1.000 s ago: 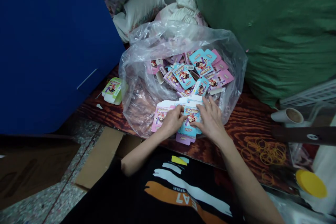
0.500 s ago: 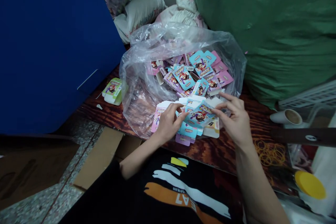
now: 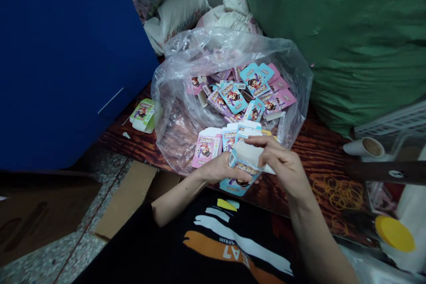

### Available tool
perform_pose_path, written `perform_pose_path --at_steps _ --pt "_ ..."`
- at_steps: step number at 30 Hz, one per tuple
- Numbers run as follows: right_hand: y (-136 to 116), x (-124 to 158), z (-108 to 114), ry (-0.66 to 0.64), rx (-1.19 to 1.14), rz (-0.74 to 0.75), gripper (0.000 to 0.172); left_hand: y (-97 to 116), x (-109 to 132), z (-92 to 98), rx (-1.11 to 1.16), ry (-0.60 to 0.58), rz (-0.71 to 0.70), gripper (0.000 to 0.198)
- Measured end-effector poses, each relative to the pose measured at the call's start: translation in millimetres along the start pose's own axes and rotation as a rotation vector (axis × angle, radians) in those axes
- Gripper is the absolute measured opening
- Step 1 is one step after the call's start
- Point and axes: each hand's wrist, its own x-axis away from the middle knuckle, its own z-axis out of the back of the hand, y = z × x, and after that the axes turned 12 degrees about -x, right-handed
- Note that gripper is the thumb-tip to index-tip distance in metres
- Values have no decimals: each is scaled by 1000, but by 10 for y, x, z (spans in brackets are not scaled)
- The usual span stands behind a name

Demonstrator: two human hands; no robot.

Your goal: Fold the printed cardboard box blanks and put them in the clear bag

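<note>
Both my hands hold one small blue printed carton (image 3: 244, 172) just above the near edge of the wooden table (image 3: 309, 151). My left hand (image 3: 219, 169) grips its left side and my right hand (image 3: 279, 162) pinches its open white top flap. The carton is popped into a box shape. Just beyond it lies a row of flat pink and blue cartons (image 3: 216, 142) at the mouth of a clear plastic bag (image 3: 179, 97), which holds several more flat cartons (image 3: 253, 88).
A green flat carton (image 3: 143, 114) lies left of the bag by a blue panel (image 3: 63, 62). Rubber bands (image 3: 339, 191), a tape roll (image 3: 366, 147) and a yellow lid (image 3: 394, 233) sit at right. A green sack (image 3: 349, 31) stands behind. Cardboard (image 3: 126, 199) lies on the floor.
My hands lifted one blue carton off the stack, drew it toward me and opened it from flat into a box shape. The flat stack stays by the bag.
</note>
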Motion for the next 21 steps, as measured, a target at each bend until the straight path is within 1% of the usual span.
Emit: perform_pose_path --at_steps 2,3,4,6,9,11,13,15,17,19,21 --pt "102 30 -6 153 -115 -37 31 21 -2 -14 79 19 -24 55" --pt "143 47 -24 191 -139 -53 29 28 -8 -13 104 37 -36 58" --pt "173 63 -49 200 -134 -70 29 28 -19 -8 113 72 -54 60" --pt "203 83 -108 175 -66 -97 27 8 -49 0 97 163 -93 65" --pt "198 81 -174 181 61 -58 18 -50 -96 -7 41 248 -138 69" --pt "194 71 -187 256 124 -10 17 -87 -107 -21 15 285 -157 68" --pt "203 66 -183 378 168 10 17 -111 -94 -28 -24 362 -190 65" --pt "227 68 -175 491 181 -2 17 -120 -54 -23 -91 439 -222 61" --pt "255 77 -171 573 150 -16 20 -107 5 -8 -196 487 -252 61" --pt "275 88 -164 620 95 -23 24 -66 72 14 -365 484 -286 63" --pt "278 101 -140 612 62 -36 22 -3 134 44 -576 435 -333 60"
